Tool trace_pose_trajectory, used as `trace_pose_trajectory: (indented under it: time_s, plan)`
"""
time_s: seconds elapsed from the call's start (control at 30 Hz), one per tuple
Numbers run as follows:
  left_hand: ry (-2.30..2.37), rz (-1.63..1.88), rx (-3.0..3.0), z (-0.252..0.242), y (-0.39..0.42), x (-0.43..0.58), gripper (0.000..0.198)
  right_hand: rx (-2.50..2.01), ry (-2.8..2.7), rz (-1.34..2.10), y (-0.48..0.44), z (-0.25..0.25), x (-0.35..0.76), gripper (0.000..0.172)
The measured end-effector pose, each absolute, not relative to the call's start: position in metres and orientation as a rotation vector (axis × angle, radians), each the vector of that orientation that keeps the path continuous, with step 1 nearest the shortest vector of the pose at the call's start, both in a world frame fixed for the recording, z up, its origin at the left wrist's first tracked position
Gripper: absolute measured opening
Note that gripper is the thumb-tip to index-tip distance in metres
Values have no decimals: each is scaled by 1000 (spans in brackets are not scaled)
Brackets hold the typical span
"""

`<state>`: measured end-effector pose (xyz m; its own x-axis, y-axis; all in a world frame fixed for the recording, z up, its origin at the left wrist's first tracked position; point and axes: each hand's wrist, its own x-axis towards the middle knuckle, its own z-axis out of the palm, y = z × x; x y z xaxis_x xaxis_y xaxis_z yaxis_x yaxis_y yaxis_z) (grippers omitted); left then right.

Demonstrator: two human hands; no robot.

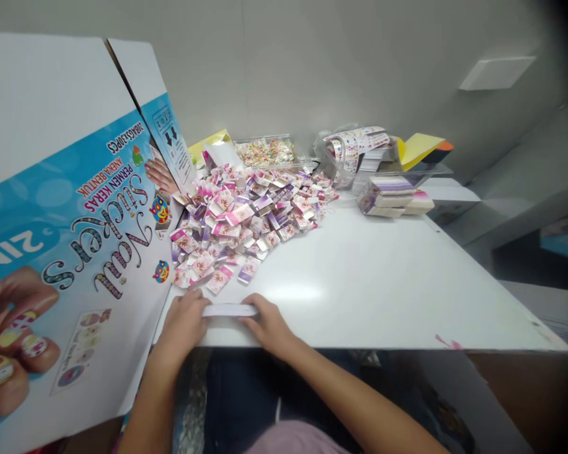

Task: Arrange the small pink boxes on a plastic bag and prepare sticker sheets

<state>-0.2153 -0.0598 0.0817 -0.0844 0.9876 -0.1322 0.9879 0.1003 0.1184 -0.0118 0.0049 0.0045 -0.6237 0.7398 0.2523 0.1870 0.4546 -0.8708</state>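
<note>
Between my two hands, near the front edge of the white table (360, 277), is a thin white stack (230, 310), perhaps paper or card. My left hand (185, 318) is closed on its left end. At the right end, my right hand (268, 323) pinches it between thumb and fingers. Just beyond the hands lies a large heap of small pink and purple printed boxes (246, 217), several of them with open ends.
A large blue and white carton (76, 221) stands at the left. Toward the wall are a clear tray of colourful pieces (267, 152), a plastic container with sticker sheets (355, 151), yellow paper (421, 151) and stacked flat cards (388, 197).
</note>
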Motion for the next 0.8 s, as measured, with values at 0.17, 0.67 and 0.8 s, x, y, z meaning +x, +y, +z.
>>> trace_pose_trajectory:
  time_s: [0.17, 0.67, 0.8]
  plan:
    - [2413, 23, 2038, 67, -57, -227, 36, -710, -2190, 1039, 12, -4, -46, 25]
    - [1768, 1034, 2094, 65, -74, -78, 18, -622, -1856, 1410, 9, 71, 109, 11]
    - [1413, 997, 1098, 57, -54, -30, 37, -704, -1800, 871, -2, 87, 138, 27]
